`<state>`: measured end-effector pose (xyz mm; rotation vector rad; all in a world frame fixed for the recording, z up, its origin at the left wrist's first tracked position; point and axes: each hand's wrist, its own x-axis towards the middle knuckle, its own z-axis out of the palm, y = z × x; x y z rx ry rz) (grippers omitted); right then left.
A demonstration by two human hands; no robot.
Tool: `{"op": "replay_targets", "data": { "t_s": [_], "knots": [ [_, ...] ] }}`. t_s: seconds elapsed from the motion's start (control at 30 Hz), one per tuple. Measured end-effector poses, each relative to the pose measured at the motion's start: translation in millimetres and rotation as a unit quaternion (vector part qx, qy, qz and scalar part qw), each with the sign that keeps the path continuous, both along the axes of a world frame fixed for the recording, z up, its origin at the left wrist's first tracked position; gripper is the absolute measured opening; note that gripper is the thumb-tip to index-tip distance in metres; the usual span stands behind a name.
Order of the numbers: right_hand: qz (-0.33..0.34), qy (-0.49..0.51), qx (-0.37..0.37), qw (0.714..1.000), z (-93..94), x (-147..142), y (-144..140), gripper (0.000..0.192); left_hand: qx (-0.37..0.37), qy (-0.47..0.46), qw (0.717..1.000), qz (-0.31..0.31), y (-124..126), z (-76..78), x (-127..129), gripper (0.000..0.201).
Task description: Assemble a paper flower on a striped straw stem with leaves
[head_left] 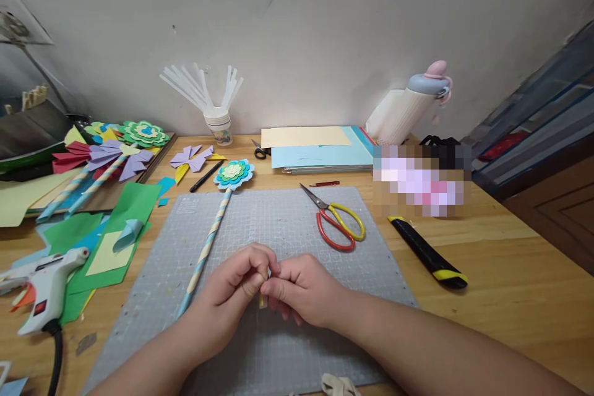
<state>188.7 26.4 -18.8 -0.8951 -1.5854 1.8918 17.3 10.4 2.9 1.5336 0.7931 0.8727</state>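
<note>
A person's left hand and right hand met above a gray cutting mat on a wooden counter, the fingers of both pinched closed on a small yellowish piece, mostly hidden, its end showing just beneath them. A striped stick topped with a layered paper flower lay to the left, partly behind the left forearm. Red-and-yellow-handled scissors rested beyond the right hand; a white glue gun sat at far left.

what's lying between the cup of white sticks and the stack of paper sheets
A small pair of black-handled scissors lies between them, as the head view shows.
</note>
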Motion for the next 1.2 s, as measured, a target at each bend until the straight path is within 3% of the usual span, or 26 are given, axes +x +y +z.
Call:
{"op": "replay_targets", "data": {
  "t_s": [0.3, 0.4, 0.53, 0.67, 0.87, 1.03, 1.1, 1.2],
  "knots": [
    [0.033, -0.018, 0.03, 0.999, 0.5, 2.7, 0.5, 0.038, -0.038, -0.027, 0.999, 0.014, -2.1, 0.8, -0.8, 0.018],
    [0.015, -0.022, 0.121, 0.992, 1.8, 4.4, 0.1, 0.04, -0.051, -0.044, 0.997, 0.04, -0.1, 2.2, -1.1, 0.017],
    [-0.063, -0.078, 0.308, 0.946, 2.2, 8.7, 0.4, 0.04, -0.048, -0.041, 0.996, 0.065, 2.7, 2.9, -2.0, 0.019],
    [-0.126, -0.103, 0.41, 0.898, 5.1, 13.3, 2.8, 0.028, -0.064, -0.024, 0.995, 0.076, 3.6, 1.5, -2.8, 0.013],
    [-0.103, -0.15, 0.53, 0.828, 13.7, 19.8, 8.9, 0.028, -0.06, 0.041, 0.994, 0.076, 8.1, 1.3, -3.4, 0.012],
    [-0.076, -0.223, 0.616, 0.752, 13.5, 22.5, 10.3, 0.032, -0.078, 0.117, 0.99, 0.024, 11.8, 4.8, -4.0, 0.017],
    [-0.061, -0.231, 0.635, 0.735, 12.4, 22.6, 9.8, 0.029, -0.083, 0.15, 0.985, 0.002, 12.0, 6.0, -4.0, 0.017],
    [-0.047, -0.226, 0.64, 0.733, 11.1, 22.3, 9.4, 0.025, -0.084, 0.178, 0.98, -0.019, 10.7, 7.0, -3.8, 0.015]
  ]
}}
